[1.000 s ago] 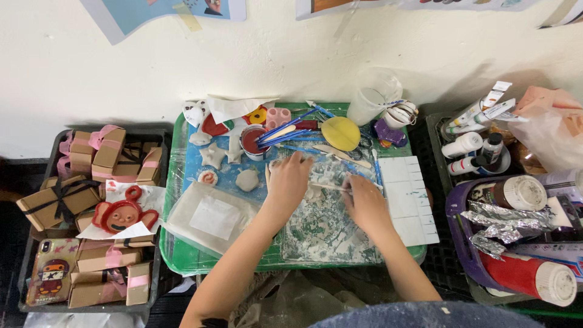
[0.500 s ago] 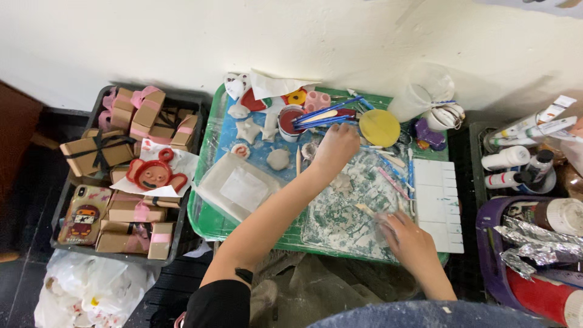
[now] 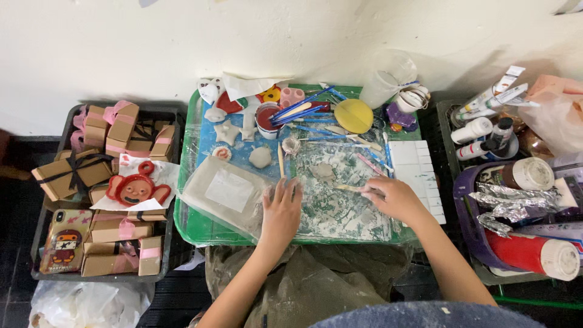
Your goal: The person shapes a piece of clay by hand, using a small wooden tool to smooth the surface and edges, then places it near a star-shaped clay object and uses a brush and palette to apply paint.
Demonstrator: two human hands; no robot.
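In the head view, the left hand [image 3: 281, 205] is laid flat, palm down, fingers spread narrowly, on the clay-smeared work sheet [image 3: 340, 200] inside the green tray [image 3: 188, 218]; nothing is gripped by it; its edge is just beside a plastic-wrapped grey clay block [image 3: 226, 193]. The right hand [image 3: 393, 197] is curled around a thin wooden modelling tool [image 3: 351, 188], which is held low over the sheet; its long axis is laid nearly level, the free tip pointed left. Behind the hands are seen a small flattened clay piece [image 3: 322, 172], a yellow sponge [image 3: 354, 115], a red cup of blue-handled tools [image 3: 267, 118] and a white palette [image 3: 416, 170]; cardboard gift boxes [image 3: 115, 130] are stacked at far left.
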